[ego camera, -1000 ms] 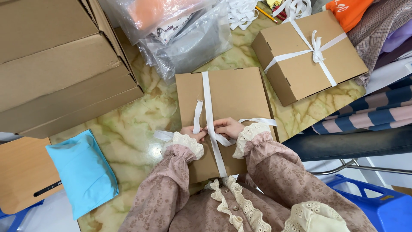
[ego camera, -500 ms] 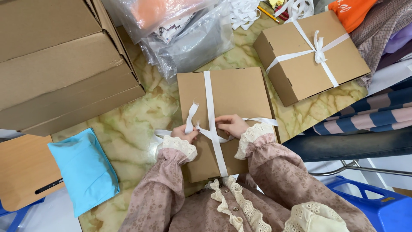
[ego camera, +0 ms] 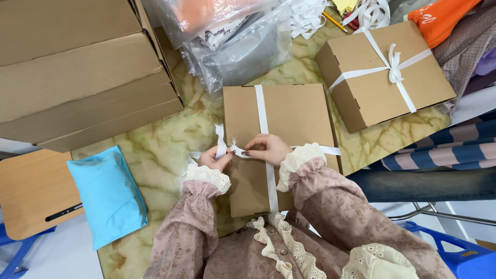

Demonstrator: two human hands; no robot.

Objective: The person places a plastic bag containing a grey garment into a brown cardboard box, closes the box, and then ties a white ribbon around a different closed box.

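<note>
A flat brown cardboard box (ego camera: 289, 116) lies on the marble table in front of me, with a white ribbon (ego camera: 261, 111) running lengthwise over its lid. My left hand (ego camera: 214, 159) pinches a loose end of that ribbon at the box's left edge, the end sticking up. My right hand (ego camera: 268, 150) presses and pinches the ribbon where the strands cross on the lid. A short strand leads right from under my right cuff across the box.
A second brown box tied with a white bow (ego camera: 385, 72) sits at the back right. Large cardboard cartons (ego camera: 77, 72) are stacked at left. Plastic bags (ego camera: 232, 41) lie behind the box. A blue packet (ego camera: 106, 194) and a wooden stool (ego camera: 31, 191) are at lower left.
Both hands have shifted slightly left along the crossing point. The loose ribbon end in my left hand has been drawn further out and stands up beside the box.
</note>
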